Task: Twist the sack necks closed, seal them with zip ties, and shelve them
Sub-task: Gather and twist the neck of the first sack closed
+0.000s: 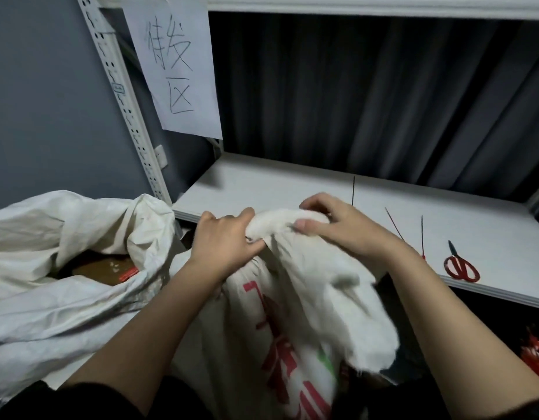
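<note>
Printed sack (292,328): red lettering cut off by bottom edge, unreadable; neck blurred, hidden under both hands. Left of it, open sack (65,237): contents mostly hidden by folds. Right of it, red bundle (536,353) under shelf, cropped, unidentifiable.

Both forearms are bare all the way down, with dark black fabric sleeves bunched near the elbows at about 7 o'clock (35,401) and 4 o'clock (532,409), and no rings or watch on the left hand (229,237) or right hand (338,225).
</note>
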### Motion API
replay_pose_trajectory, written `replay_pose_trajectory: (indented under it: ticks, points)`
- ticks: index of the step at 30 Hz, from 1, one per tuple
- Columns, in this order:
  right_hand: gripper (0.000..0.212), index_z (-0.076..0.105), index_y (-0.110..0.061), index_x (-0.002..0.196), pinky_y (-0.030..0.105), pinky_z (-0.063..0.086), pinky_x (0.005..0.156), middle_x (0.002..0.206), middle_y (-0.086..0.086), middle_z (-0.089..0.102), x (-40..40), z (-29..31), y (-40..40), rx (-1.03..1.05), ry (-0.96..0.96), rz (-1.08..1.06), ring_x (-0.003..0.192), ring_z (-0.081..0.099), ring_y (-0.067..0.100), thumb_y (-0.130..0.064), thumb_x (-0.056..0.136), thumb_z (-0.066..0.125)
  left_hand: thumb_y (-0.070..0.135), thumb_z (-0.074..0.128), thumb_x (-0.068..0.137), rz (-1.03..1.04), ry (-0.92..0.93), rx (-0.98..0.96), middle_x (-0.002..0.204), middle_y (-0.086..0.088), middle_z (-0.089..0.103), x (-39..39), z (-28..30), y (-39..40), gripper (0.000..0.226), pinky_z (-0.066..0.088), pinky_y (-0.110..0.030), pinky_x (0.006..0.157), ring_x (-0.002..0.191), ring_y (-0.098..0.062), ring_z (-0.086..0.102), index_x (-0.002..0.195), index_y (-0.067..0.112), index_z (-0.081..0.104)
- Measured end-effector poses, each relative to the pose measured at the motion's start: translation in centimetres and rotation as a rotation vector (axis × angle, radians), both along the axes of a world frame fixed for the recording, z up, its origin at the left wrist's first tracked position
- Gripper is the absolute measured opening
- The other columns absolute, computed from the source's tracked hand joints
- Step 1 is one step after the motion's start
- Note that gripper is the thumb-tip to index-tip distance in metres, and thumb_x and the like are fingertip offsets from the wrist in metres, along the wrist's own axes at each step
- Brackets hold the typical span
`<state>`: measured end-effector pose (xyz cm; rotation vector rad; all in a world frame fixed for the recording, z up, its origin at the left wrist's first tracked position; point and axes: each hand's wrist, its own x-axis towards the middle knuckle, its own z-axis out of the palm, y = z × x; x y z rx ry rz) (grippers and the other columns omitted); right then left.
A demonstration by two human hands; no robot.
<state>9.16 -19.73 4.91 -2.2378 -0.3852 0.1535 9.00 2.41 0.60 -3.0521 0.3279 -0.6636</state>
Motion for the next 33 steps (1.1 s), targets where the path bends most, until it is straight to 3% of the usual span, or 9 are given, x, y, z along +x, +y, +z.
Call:
replay_pose_trajectory:
  ticks: [4,7,12,16,18,20,23,27,33]
  points:
    - [0.014,0.061,-0.027,0.103,0.013,0.045,0.076,0.107,-0.018,0.060,-1.5,2.5,0.5,0.170,-0.323,-0.132,0.095,0.059,-0.006,-0.036,0.093,0.057,0.063,0.036,0.087,0.127,0.184,-0.110,0.096,-0.007,0.069,0.3,-0.4,0.8,0.048,0.033,-0.037,0.073,0.095,-0.029,0.062,0.100,0.019,0.048]
    - [0.016,0.066,-0.013,0.091,0.037,0.048,0.082,0.093,-0.006,0.064,-3.3,4.9,1.7,0.157,-0.774,-0.172,0.093,0.060,0.012,-0.023,0.093,0.054,0.072,0.031,0.084,0.222,0.377,-0.208,0.108,-0.007,0.066,0.8,-0.8,1.1,0.060,0.038,-0.037,0.075,0.101,-0.029,0.061,0.108,0.021,0.052]
    - [0.033,0.064,-0.005,0.066,0.038,0.039,0.049,0.060,0.010,0.057,-7.3,4.9,4.4,0.057,-1.434,0.103,0.052,0.051,0.028,-0.018,0.089,0.044,0.067,0.032,0.084,0.287,0.497,-0.317,0.116,-0.005,0.064,1.0,-0.5,1.5,0.058,0.038,-0.034,0.075,0.105,-0.030,0.058,0.117,0.026,0.056]
    - [0.018,0.066,-0.011,0.070,0.029,0.028,0.058,0.068,0.004,0.059,-6.1,-0.9,6.2,-0.288,-1.341,0.303,0.061,0.055,0.023,-0.018,0.082,0.055,0.070,0.030,0.080,0.235,0.553,-0.414,0.119,-0.003,0.065,0.7,0.2,1.5,0.058,0.044,-0.034,0.082,0.105,-0.028,0.059,0.113,0.032,0.059]
    - [0.019,0.070,-0.012,0.094,0.029,0.037,0.070,0.100,0.004,0.069,-4.3,-2.8,5.8,-0.417,-1.250,0.315,0.096,0.065,0.024,-0.022,0.087,0.056,0.064,0.031,0.085,0.181,0.569,-0.436,0.121,-0.003,0.064,0.3,0.9,1.4,0.052,0.042,-0.033,0.082,0.107,-0.028,0.058,0.114,0.031,0.059]
    - [0.046,0.061,-0.017,0.124,0.032,0.039,0.081,0.138,0.001,0.054,-3.1,-3.8,5.2,-0.561,-1.126,0.227,0.135,0.043,0.020,-0.036,0.081,0.059,0.060,0.032,0.087,0.111,0.598,-0.473,0.122,-0.003,0.063,0.0,1.2,1.3,0.049,0.043,-0.032,0.083,0.109,-0.028,0.058,0.115,0.030,0.059]
    - [0.099,0.030,-0.021,0.149,0.043,0.040,0.090,0.159,-0.003,0.019,-2.7,-4.2,5.0,-0.758,-0.902,0.134,0.148,0.011,0.018,-0.060,0.064,0.064,0.067,0.039,0.085,0.040,0.632,-0.582,0.091,0.002,0.068,-0.5,1.3,1.2,0.044,0.045,-0.027,0.069,0.081,-0.015,0.062,0.086,0.031,0.063]
    - [0.092,0.027,-0.018,0.150,0.056,0.007,0.114,0.158,-0.001,0.022,-1.4,-4.6,4.1,-0.828,-0.909,0.030,0.147,0.016,0.022,-0.056,0.073,0.059,0.064,0.046,0.085,-0.044,0.664,-0.477,0.073,0.011,0.060,-0.6,1.4,0.7,0.038,0.041,-0.027,0.062,0.069,-0.009,0.057,0.069,0.032,0.056]
    - [0.034,0.061,-0.018,0.104,0.046,0.014,0.116,0.099,0.001,0.064,0.7,-4.4,2.2,-0.743,-0.969,-0.090,0.118,0.056,0.027,-0.033,0.074,0.069,0.069,0.050,0.080,-0.083,0.517,-0.180,0.096,0.006,0.068,-1.0,2.3,0.0,0.048,0.040,-0.029,0.071,0.092,-0.019,0.061,0.104,0.030,0.062]
